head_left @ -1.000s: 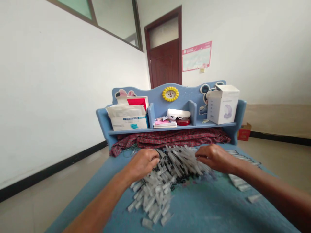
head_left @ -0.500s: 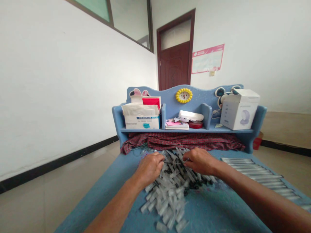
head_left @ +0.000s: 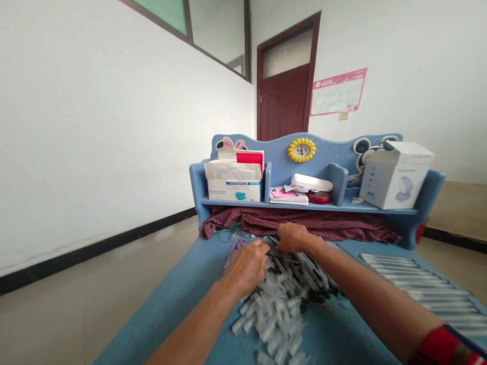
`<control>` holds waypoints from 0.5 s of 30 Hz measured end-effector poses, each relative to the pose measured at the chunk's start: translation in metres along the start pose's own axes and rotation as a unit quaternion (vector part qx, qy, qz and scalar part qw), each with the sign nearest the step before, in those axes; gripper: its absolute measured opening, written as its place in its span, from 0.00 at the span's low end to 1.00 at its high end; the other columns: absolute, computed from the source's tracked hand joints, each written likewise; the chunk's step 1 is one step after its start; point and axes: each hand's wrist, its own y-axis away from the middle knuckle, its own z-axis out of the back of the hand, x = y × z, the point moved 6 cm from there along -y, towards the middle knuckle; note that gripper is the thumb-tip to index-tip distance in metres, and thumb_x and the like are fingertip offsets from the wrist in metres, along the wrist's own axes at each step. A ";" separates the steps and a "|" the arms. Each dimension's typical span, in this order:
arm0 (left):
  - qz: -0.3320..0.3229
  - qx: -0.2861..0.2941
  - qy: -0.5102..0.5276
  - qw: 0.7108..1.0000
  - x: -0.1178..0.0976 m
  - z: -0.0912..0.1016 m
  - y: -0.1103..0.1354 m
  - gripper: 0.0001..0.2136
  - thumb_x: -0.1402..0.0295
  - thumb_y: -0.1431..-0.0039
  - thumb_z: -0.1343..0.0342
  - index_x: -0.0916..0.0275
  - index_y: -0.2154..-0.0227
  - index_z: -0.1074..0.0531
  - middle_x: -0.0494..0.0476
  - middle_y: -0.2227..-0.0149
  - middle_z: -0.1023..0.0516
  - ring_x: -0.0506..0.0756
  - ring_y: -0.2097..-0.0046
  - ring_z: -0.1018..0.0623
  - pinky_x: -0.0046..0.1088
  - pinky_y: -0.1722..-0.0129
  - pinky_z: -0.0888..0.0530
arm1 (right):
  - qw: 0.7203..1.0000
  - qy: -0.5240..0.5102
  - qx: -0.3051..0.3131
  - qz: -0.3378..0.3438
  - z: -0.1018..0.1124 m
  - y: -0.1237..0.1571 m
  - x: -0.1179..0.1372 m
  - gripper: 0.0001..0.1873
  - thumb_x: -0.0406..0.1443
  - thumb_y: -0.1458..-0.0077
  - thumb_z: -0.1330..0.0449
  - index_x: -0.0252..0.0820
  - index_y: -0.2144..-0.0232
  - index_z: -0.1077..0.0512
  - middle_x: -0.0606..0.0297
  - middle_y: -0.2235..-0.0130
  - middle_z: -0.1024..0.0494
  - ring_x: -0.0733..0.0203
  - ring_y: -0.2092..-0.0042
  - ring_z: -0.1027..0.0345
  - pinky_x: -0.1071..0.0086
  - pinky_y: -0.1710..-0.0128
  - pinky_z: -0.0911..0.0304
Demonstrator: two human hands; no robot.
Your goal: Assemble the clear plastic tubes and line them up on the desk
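Note:
A heap of small clear plastic tubes with black ends point(head_left: 283, 299) lies on the blue desk top point(head_left: 182, 309). My left hand point(head_left: 247, 266) rests knuckles-up on the heap's left side, fingers curled down into the tubes. My right hand point(head_left: 293, 237) lies on the far end of the heap, close to the left hand, fingers bent and pressed into the pieces. Whether either hand grips a tube is hidden under the fingers.
Rows of clear tubes point(head_left: 422, 286) are laid side by side at the right. A plaid cloth point(head_left: 304, 225) lies under the blue shelf point(head_left: 304, 205), which carries a mask box point(head_left: 234, 185), booklets, a red tin and a white carton point(head_left: 393, 175). Behind stands a brown door point(head_left: 283, 104).
Both hands have come together toward the far end of the heap; the right hand slid left and farther away. The view has swung left, so the desk appears farther right.

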 end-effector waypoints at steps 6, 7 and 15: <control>0.013 0.001 -0.024 1.000 0.001 0.004 0.001 0.08 0.71 0.42 0.55 0.62 0.69 0.31 0.58 0.65 0.28 0.55 0.62 0.26 0.28 0.64 0.32 | 0.994 -0.053 0.090 0.005 -0.012 0.005 -0.010 0.11 0.31 0.57 0.45 0.31 0.78 0.23 0.52 0.75 0.21 0.58 0.76 0.28 0.72 0.78 0.36; 0.013 -0.002 -0.024 1.000 0.000 0.004 0.001 0.08 0.71 0.42 0.55 0.62 0.68 0.31 0.58 0.65 0.28 0.55 0.62 0.26 0.28 0.64 0.32 | 0.993 -0.065 0.095 0.007 -0.012 0.008 -0.012 0.12 0.31 0.56 0.47 0.31 0.78 0.23 0.51 0.74 0.21 0.59 0.76 0.28 0.73 0.80 0.37; 0.006 -0.003 -0.024 1.000 -0.002 0.008 0.001 0.08 0.71 0.42 0.56 0.63 0.69 0.31 0.59 0.64 0.28 0.55 0.62 0.25 0.29 0.64 0.32 | 0.990 -0.111 0.091 0.009 -0.011 0.020 -0.023 0.17 0.35 0.52 0.51 0.31 0.77 0.24 0.52 0.73 0.20 0.62 0.77 0.29 0.75 0.82 0.39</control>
